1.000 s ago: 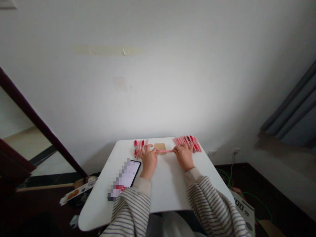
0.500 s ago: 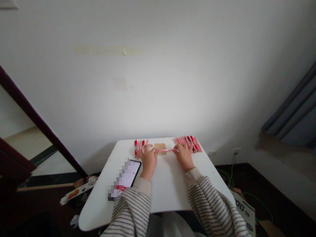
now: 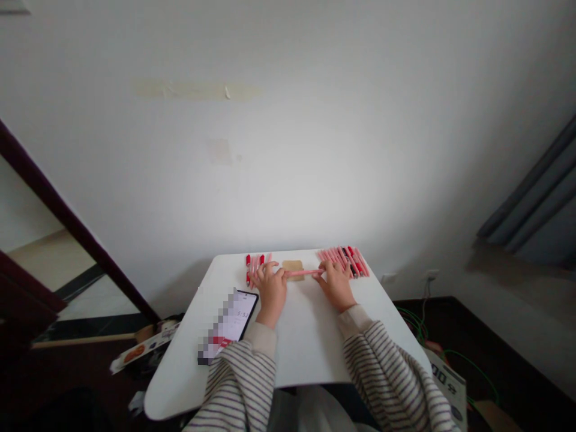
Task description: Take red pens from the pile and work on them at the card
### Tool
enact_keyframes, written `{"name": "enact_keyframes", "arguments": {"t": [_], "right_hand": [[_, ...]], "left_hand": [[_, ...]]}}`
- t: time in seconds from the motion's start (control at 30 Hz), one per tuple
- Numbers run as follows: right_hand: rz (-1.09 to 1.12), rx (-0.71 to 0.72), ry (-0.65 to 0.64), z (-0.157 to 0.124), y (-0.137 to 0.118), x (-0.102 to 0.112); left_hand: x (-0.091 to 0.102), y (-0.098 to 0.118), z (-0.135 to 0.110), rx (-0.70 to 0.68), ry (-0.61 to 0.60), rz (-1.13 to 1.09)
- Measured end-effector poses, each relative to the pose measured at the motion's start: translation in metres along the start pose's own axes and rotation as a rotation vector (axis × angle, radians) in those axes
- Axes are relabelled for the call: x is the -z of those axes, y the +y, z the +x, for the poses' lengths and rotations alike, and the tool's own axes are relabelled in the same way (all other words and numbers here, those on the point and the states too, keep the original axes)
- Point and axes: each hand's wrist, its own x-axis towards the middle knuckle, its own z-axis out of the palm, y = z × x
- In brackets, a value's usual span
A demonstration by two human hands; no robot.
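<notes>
Head view: hands [image 3: 272, 291] [image 3: 336, 287] pinch a pink pen [image 3: 304, 273] by both ends over a white table [image 3: 308, 339] bearing more pens [image 3: 357, 262].

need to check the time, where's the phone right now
In the head view, the phone lies on the left side of the white table, just left of the left hand.

The person's fingers [image 3: 269, 271] are bare. Just behind them, plain beige cuffs [image 3: 261, 339] circle the wrists. Farther back from the fingers, loose, pale sleeves [image 3: 245, 379] carry thin dark stripes and bunch into folds. Farthest back, between the sleeves, grey clothing [image 3: 315, 409] shows.
</notes>
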Motion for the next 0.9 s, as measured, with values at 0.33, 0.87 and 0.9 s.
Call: {"name": "enact_keyframes", "arguments": {"t": [0.33,0.87,0.9], "right_hand": [[-0.022,-0.02,-0.011,0.0002,-0.0031,0.0023],[0.054,0.031,0.053,0.001,-0.0002,0.0037],[0.058,0.034,0.058,0.0013,0.0005,0.0035]], "left_hand": [[-0.0011,-0.0007,0.0003,0.011,0.009,-0.022],[0.0012,0.0025,-0.0019,0.019,-0.003,-0.024],[0.0008,0.0025,-0.0021,0.019,-0.006,-0.021]]}}
